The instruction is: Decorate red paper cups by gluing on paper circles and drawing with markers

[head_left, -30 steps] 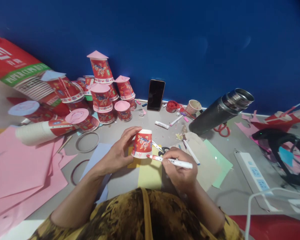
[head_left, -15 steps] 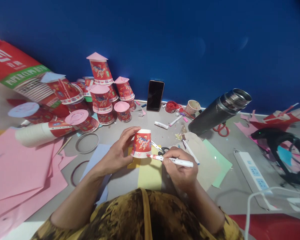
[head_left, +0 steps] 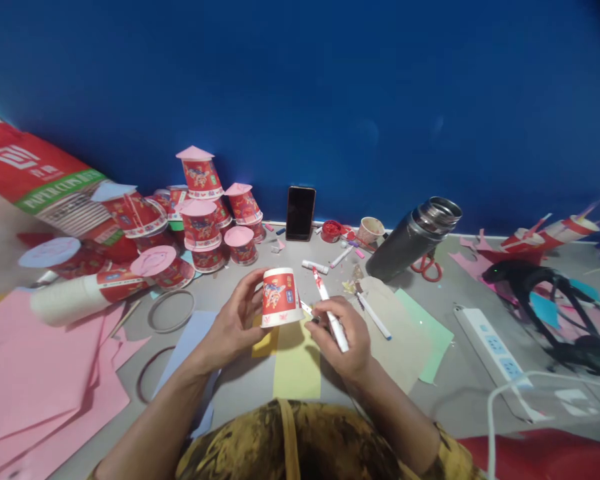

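Note:
My left hand (head_left: 237, 323) grips a red and white paper cup (head_left: 281, 297) from its left side, the cup held upside down with its wide rim low. Small red marks show on the white band near that rim. In my right hand (head_left: 347, 337) is a white marker (head_left: 334, 325), its red tip pointing up and away, apart from the cup. Below the hands lie a yellow paper strip (head_left: 297, 367) and an orange piece (head_left: 265, 345). A pair of scissors (head_left: 306, 309) is mostly hidden behind the cup and my right hand.
Stacked cups with pink paper cones (head_left: 200, 227) stand at the back left, beside pink sheets (head_left: 35, 360). A phone (head_left: 300, 213) leans on the blue wall. To the right are a dark thermos (head_left: 410, 240), a capped marker (head_left: 375, 315), green paper (head_left: 430, 340) and a power strip (head_left: 493, 347).
The marker tip has come away from the cup's rim and swung upward. My left hand has turned the cup, bringing another part of its print into view. The camera view has shifted.

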{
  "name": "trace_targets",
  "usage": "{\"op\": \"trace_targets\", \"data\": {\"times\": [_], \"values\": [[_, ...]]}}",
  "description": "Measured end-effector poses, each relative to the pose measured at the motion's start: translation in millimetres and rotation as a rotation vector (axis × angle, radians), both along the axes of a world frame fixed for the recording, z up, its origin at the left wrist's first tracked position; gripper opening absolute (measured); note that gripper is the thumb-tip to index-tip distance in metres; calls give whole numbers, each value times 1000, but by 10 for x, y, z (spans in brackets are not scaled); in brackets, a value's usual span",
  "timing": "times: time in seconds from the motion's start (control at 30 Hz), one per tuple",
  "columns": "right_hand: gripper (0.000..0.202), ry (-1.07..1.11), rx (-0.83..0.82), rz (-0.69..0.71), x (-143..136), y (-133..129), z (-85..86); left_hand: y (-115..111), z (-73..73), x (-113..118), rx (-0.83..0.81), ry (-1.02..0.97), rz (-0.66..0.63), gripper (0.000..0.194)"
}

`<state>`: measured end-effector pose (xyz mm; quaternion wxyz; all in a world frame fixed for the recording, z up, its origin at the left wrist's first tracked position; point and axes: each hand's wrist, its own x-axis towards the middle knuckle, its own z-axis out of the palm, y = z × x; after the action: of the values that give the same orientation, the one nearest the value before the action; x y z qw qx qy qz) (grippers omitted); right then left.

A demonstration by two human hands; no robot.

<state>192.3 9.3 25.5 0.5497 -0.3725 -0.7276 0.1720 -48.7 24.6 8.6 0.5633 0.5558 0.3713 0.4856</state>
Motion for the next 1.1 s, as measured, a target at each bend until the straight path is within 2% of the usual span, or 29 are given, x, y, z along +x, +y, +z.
{"op": "trace_targets", "data": {"times": [0.13,0.2,0.3,0.4,0.47,0.53,0.6,0.7,0.77,0.9,1.1], "values": [[21,-72,122,34,-17,21,2,-7,-43,99,5,-33,-42,95],[21,-90,170,15,-6,30,-9,-18,-15,112,27,14,-56,97],[22,-133,245,-43,14,42,-33,-90,145,67,90,211,-67,98],[26,-173,327,-85,12,32,-54,-209,373,10,200,476,-18,105],[29,-192,366,-86,-6,12,-71,-271,489,5,242,576,17,105],[31,-214,385,-63,-33,-7,-97,-297,542,25,236,607,38,99],[32,-227,389,-37,-61,-14,-128,-286,535,49,206,609,45,91],[29,-225,363,0,-80,-1,-153,-214,479,65,205,607,16,84],[26,-199,316,29,-67,11,-132,-140,451,58,260,612,-8,85],[21,-17,193,47,22,13,-14,20,445,20,410,696,74,89],[42,40,-50,135,146,-37,44,148,380,-54,474,733,92,92]]}}
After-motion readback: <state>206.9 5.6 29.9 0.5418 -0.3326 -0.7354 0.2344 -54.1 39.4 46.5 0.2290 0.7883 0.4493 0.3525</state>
